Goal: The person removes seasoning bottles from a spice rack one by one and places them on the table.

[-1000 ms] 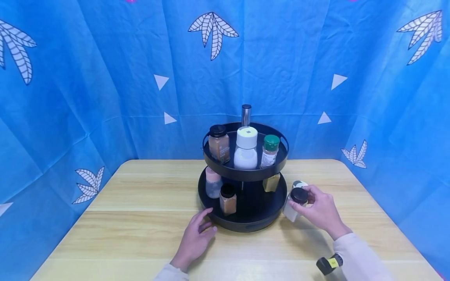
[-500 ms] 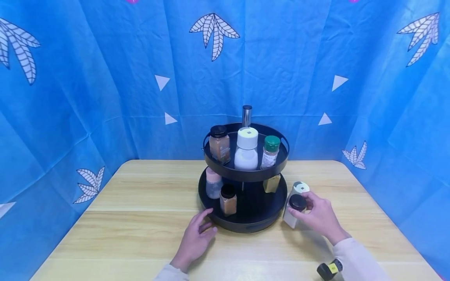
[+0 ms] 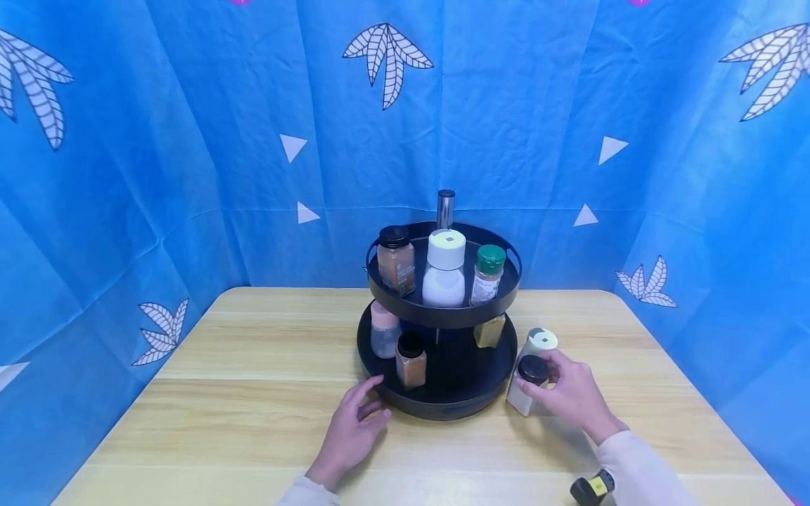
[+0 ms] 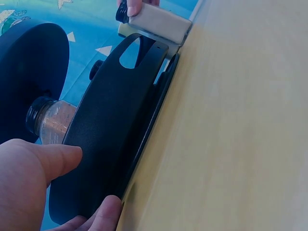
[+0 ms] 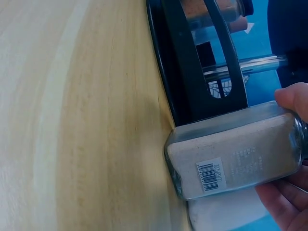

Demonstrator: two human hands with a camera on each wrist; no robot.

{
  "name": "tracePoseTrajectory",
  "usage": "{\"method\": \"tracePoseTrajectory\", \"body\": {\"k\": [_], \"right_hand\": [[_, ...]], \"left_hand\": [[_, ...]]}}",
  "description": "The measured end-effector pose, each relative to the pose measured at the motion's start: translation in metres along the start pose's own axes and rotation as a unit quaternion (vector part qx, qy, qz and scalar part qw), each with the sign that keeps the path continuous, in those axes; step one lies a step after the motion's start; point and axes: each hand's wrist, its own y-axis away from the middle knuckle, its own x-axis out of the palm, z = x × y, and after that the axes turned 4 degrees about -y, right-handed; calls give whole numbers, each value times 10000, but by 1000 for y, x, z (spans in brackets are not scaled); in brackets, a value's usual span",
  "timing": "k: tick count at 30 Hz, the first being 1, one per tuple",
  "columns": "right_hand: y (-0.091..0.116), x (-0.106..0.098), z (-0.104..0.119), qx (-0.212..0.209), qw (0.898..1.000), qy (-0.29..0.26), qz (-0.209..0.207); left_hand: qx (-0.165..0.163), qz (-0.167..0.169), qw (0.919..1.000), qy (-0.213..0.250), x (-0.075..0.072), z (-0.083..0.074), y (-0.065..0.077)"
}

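My right hand (image 3: pixel 579 393) pinches a square glass spice jar (image 5: pixel 236 159) near its black lid (image 3: pixel 533 369). The jar holds pale powder and bears a barcode label. Its base is at or very near the tabletop, just right of a black two-tier turntable rack (image 3: pixel 443 409). Directly behind it stands a white-capped bottle (image 3: pixel 542 340), partly hidden. At the rack's front left, my left hand (image 3: pixel 350 436) rests its fingers against the lower tray's wall (image 4: pixel 108 130), thumb spread apart. A black-lidded jar of brown powder (image 3: pixel 411 369) stands on that tray nearby.
On the upper tray (image 3: pixel 443 320) stand a brown spice jar (image 3: pixel 396 267), a white bottle (image 3: pixel 443 284) and a green-capped shaker (image 3: pixel 487 277). The lower tray also holds a pink-capped jar (image 3: pixel 384 334) and a yellowish container (image 3: pixel 489 332). Blue curtain (image 3: pixel 506 126) surrounds the table (image 3: pixel 253 393).
My right hand has brought the jar slightly down and toward me, more upright, revealing more of the white-capped bottle behind. My left hand has stayed in place.
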Motion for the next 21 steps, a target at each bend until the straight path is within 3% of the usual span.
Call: {"method": "tracePoseTrajectory", "body": {"k": [5,13,18,21], "right_hand": [[-3,-1,-2,-26,9999,150,80],[-4,0,-4,-25,9996,176,201],[-4,-4,0,-21,9990,219,385],[-4,-10,4,9,9988,211,450]], "left_hand": [[2,-20,10000,9,4,19,-7],[43,-93,9999,-130,5,21,-7],[341,-281,9959,-786,6,14,-8],[704,-577,9837,-1549,7,5,-6]]}}
